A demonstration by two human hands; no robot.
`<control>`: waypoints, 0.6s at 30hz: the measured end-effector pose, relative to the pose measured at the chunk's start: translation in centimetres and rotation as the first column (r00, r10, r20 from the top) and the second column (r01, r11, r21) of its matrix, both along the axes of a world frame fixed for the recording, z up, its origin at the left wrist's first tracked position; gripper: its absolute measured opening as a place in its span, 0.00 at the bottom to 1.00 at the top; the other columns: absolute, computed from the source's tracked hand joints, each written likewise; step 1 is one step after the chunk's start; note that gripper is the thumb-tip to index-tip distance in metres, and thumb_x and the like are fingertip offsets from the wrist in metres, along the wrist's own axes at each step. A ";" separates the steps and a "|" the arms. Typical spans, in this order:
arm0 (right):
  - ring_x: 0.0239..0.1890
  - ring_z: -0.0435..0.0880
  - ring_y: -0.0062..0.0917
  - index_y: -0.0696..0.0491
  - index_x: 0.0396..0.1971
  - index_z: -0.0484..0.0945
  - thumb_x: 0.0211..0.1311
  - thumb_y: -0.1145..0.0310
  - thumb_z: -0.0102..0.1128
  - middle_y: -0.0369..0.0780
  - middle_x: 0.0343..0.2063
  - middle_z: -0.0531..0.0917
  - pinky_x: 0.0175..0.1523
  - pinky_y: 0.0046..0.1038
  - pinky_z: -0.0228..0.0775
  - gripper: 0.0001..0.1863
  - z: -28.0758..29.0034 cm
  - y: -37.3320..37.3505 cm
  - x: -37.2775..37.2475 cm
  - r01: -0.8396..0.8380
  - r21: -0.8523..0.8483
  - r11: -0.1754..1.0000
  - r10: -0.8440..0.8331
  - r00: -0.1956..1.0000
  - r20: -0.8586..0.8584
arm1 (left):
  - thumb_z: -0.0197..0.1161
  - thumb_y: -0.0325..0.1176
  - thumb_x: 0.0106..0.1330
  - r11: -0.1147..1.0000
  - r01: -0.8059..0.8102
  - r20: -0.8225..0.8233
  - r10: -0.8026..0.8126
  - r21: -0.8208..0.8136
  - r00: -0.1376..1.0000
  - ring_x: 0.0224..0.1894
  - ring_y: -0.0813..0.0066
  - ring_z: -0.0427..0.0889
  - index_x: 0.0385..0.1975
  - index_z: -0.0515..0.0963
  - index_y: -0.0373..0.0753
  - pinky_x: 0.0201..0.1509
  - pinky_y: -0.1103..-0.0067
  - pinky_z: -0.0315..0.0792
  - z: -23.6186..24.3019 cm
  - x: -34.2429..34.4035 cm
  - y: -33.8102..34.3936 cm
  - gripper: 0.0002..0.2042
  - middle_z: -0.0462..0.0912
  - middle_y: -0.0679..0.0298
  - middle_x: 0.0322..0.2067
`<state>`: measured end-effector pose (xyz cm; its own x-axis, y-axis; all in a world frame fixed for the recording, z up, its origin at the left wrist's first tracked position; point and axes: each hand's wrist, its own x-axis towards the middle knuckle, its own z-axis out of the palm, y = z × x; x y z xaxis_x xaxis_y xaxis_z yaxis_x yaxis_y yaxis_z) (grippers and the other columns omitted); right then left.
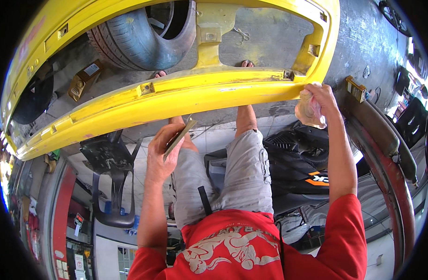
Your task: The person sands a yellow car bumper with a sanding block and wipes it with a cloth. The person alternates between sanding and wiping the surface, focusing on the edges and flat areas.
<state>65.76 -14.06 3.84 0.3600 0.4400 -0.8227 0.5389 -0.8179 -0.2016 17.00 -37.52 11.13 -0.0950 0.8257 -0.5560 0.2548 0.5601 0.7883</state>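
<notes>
The left hand (160, 149) pinches a thin flat rectangular plate (180, 138) between fingers and thumb, the fingers pressed together along it; its far end points at the near edge of a yellow vehicle body panel (214, 94), just beside that edge, though I cannot tell whether they touch. The right hand (323, 99) has its fingers curled around a pale crumpled cloth (311, 111), which hangs beneath them beside the panel's lower right corner; contact there is also unclear. The panel spans the space beyond both hands, its long near rail scuffed in places and its large openings showing the floor.

Below the hands, the red T-shirt (232, 252) carries pale printed figures with partly folded lettering above them. Right of the grey shorts (244, 172), a black motorcycle fairing (293, 175) bears an orange and white graphic with bold white letters. At left stands a black plastic chair (107, 154). Past the panel lie a car tyre (130, 44) and a brown carton (84, 80) with a white label, its print too small to read
</notes>
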 end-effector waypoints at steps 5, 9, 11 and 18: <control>0.31 0.88 0.20 0.63 0.46 0.91 0.70 0.62 0.81 0.39 0.34 0.91 0.35 0.27 0.81 0.18 0.4 -4.0 -4.0 0.036 0.032 0.999 -0.028 0.975 -0.219 | 0.69 0.32 0.81 1.000 0.028 -0.004 -0.028 -0.008 1.000 0.45 0.68 0.88 0.56 0.88 0.34 0.51 0.72 0.80 -0.6 0.1 -0.6 0.12 0.92 0.58 0.50; 0.32 0.86 0.18 0.63 0.49 0.90 0.70 0.61 0.81 0.38 0.35 0.91 0.38 0.25 0.80 0.20 0.2 -6.8 -10.0 0.088 0.049 0.995 -0.069 0.952 -0.300 | 0.69 0.32 0.80 0.999 0.028 0.014 -0.029 0.015 0.999 0.44 0.67 0.87 0.56 0.88 0.34 0.50 0.72 0.80 -0.6 0.6 -0.6 0.12 0.92 0.58 0.50; 0.33 0.87 0.18 0.62 0.50 0.90 0.70 0.61 0.81 0.38 0.36 0.92 0.39 0.25 0.80 0.20 0.0 -7.4 -11.6 0.156 0.034 0.987 -0.135 0.931 -0.339 | 0.69 0.31 0.80 0.998 0.059 -0.008 -0.058 0.031 0.998 0.43 0.67 0.87 0.56 0.88 0.34 0.50 0.73 0.80 -0.5 0.8 -0.5 0.11 0.92 0.57 0.50; 0.32 0.88 0.20 0.59 0.46 0.91 0.68 0.57 0.82 0.39 0.35 0.92 0.36 0.29 0.81 0.20 -1.8 -5.4 -7.0 0.030 0.122 0.992 -0.020 0.997 -0.081 | 0.69 0.31 0.80 0.998 0.067 0.000 -0.067 0.018 0.998 0.44 0.67 0.87 0.57 0.87 0.34 0.50 0.73 0.80 -0.3 0.7 0.0 0.12 0.92 0.57 0.51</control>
<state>58.74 -19.46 2.04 0.3078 0.5316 -0.7891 0.4971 -0.7970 -0.3430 17.67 -37.53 10.86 -0.0382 0.8402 -0.5409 0.2906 0.5273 0.7985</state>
